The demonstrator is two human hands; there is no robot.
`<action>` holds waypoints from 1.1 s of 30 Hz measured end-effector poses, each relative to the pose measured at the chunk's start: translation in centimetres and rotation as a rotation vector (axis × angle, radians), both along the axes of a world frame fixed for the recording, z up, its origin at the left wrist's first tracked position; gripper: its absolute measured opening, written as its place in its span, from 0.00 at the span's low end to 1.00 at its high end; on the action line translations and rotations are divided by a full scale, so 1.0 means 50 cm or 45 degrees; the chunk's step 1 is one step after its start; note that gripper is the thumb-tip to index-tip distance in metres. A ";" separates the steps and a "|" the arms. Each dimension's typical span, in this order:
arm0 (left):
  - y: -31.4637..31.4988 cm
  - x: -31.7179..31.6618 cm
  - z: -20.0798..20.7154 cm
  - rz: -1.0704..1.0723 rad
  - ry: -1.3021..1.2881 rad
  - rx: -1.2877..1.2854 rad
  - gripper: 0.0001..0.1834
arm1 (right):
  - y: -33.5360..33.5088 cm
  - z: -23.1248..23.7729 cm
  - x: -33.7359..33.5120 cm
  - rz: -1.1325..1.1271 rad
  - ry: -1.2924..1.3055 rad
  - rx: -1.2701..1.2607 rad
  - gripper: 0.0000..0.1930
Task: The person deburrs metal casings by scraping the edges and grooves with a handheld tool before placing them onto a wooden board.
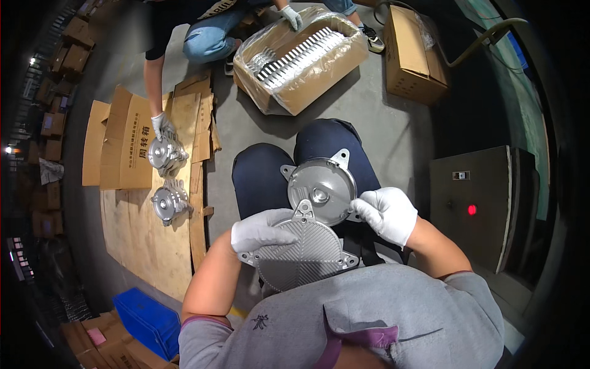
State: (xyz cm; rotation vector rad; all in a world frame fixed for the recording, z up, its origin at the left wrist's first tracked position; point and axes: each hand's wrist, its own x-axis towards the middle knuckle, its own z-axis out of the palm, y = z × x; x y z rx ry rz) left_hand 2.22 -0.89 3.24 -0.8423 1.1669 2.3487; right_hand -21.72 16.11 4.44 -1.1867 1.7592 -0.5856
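My left hand (263,232), in a white glove, is closed on the upper left edge of a round metal cover (299,258). Fine slanting ribs mark its face, and several lugs with holes stick out from its rim. Just beyond lies a second cover (313,184), smooth and grey with a small round boss, resting over my thighs. The ribbed cover overlaps its near edge. My gloved right hand (385,215) pinches the smooth cover at its right lug, thumb and fingers together.
A co-worker's gloved hand (162,126) touches stacked metal covers (166,154) on a wooden board (138,240). Ahead stands a plastic-lined carton (307,92) with rows of metal parts. A closed carton (415,55), a dark cabinet (476,190) and a blue bin (147,323) surround me.
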 end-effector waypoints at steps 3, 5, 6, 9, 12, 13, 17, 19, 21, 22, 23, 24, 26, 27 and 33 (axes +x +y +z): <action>-0.005 -0.008 -0.002 -0.079 -0.008 -0.067 0.34 | 0.003 0.020 0.007 0.263 0.017 -0.080 0.18; -0.003 -0.020 0.000 -0.102 0.064 -0.111 0.34 | -0.017 0.018 0.025 0.341 0.062 -0.080 0.18; 0.000 -0.023 0.000 -0.120 0.139 -0.149 0.34 | -0.029 0.012 0.038 0.362 0.136 -0.198 0.18; 0.000 -0.026 0.011 -0.185 0.048 -0.184 0.34 | -0.051 0.032 0.055 0.339 0.157 -0.128 0.18; 0.012 -0.016 0.025 -0.213 -0.047 -0.332 0.34 | -0.022 0.038 0.030 0.482 0.227 -0.013 0.21; 0.010 -0.012 0.018 -0.215 -0.049 -0.331 0.34 | -0.008 0.035 0.021 0.435 0.205 -0.034 0.22; 0.004 -0.011 -0.005 -0.055 0.111 -0.088 0.34 | -0.045 0.041 0.044 0.452 0.201 -0.031 0.21; 0.002 -0.011 -0.006 -0.061 0.170 -0.075 0.34 | -0.058 0.051 0.059 0.415 0.246 -0.088 0.21; 0.000 -0.004 -0.008 -0.089 0.072 -0.110 0.35 | -0.058 0.056 0.054 0.453 0.307 -0.081 0.21; 0.003 -0.002 -0.001 -0.125 0.006 -0.200 0.34 | -0.042 0.044 0.043 0.486 0.256 -0.056 0.20; 0.003 0.003 -0.003 -0.134 0.005 -0.206 0.34 | -0.032 0.044 0.028 0.495 0.261 0.014 0.20; 0.004 0.005 -0.003 -0.066 0.001 -0.111 0.34 | -0.024 0.036 0.021 0.471 0.240 0.010 0.21; 0.008 0.011 -0.009 0.037 0.047 -0.003 0.34 | -0.029 0.017 0.024 0.451 0.229 -0.057 0.22; 0.006 0.007 -0.009 0.010 0.050 -0.007 0.34 | -0.045 0.014 0.032 0.450 0.244 -0.115 0.22; -0.001 0.019 0.019 -0.113 0.100 -0.287 0.34 | -0.128 -0.016 0.000 0.237 0.493 -0.349 0.19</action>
